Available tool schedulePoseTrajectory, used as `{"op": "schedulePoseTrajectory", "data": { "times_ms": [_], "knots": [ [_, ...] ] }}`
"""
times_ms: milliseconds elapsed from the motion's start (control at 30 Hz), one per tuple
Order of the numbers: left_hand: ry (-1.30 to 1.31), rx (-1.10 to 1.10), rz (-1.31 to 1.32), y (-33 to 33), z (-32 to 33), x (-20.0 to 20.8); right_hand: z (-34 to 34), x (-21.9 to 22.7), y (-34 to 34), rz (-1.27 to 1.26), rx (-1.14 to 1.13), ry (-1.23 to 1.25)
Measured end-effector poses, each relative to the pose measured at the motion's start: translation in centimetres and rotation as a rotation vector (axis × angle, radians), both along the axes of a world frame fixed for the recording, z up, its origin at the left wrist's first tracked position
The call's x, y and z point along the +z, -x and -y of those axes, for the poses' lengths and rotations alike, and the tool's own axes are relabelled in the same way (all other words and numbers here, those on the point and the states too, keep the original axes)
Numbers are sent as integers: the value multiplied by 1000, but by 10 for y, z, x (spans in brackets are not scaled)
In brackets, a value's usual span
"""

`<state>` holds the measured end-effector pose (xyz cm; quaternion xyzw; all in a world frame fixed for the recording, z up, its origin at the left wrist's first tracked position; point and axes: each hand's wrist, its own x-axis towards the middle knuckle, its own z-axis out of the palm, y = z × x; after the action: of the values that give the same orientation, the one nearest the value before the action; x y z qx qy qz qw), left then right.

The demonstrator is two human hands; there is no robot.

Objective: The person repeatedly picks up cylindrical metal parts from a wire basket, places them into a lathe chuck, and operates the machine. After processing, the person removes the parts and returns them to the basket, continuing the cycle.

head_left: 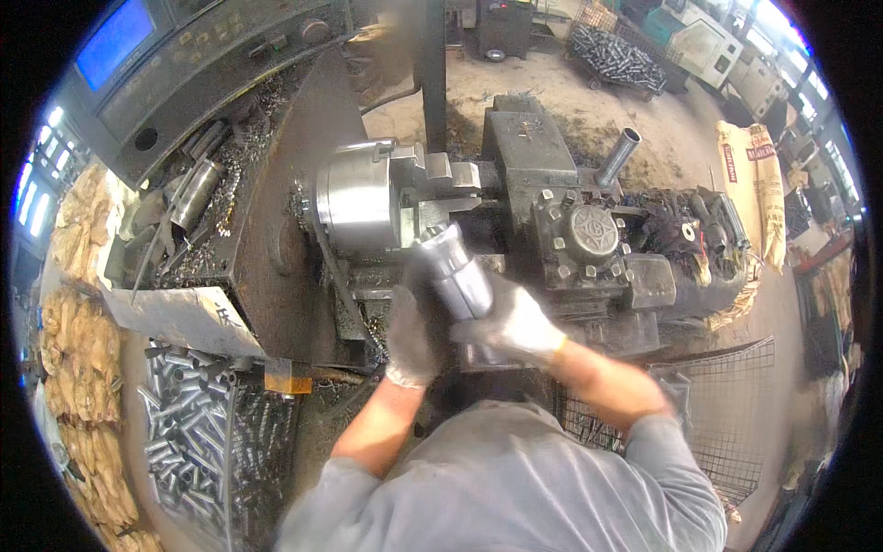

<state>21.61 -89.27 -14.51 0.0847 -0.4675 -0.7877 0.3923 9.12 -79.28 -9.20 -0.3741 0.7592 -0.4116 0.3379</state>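
Head view, my only feed. I have the metal cylinder (457, 276) in front of the torso, tilted, its upper end just beside the lathe chuck (359, 189) and left of the tool turret (589, 235). On my right hand (515, 322), gloved, the fingers are curled round the cylinder's lower part. My left hand (411, 336), also gloved, is close on its other side; the fingers are dark and blurred, so I cannot tell whether they press together or touch the metal.

Containers: the lower-left bin (228, 451) holds a loose heap of short grey tubes (184, 423) lying in all directions. Above it, the machine's tray (184, 317) carries metal shavings and a shiny cylinder (196, 195). At lower right I read a wire basket (727, 423) with some parts near its left end. In the far background, a heap of small metal pieces (618, 60) fills a cart.

Hard to make out: the torso and right arm cover part of the wire basket; its parts show only in a strip. The bin's lower edge runs into the dark lens rim. The cylinder's lower end is hidden by my right glove, and motion blur softens both hands.
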Motion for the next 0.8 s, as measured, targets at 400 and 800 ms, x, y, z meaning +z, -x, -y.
{"op": "schedulePoseTrajectory", "data": {
  "times_ms": [400, 800],
  "knots": [
    [-356, 189, 517, -134, 13, -163, 80, 62, 243, -1480, 589, -519],
    [-505, 867, 405, -254, 38, -207, 137, -13, 246, -597, 733, -290]
  ]
}}
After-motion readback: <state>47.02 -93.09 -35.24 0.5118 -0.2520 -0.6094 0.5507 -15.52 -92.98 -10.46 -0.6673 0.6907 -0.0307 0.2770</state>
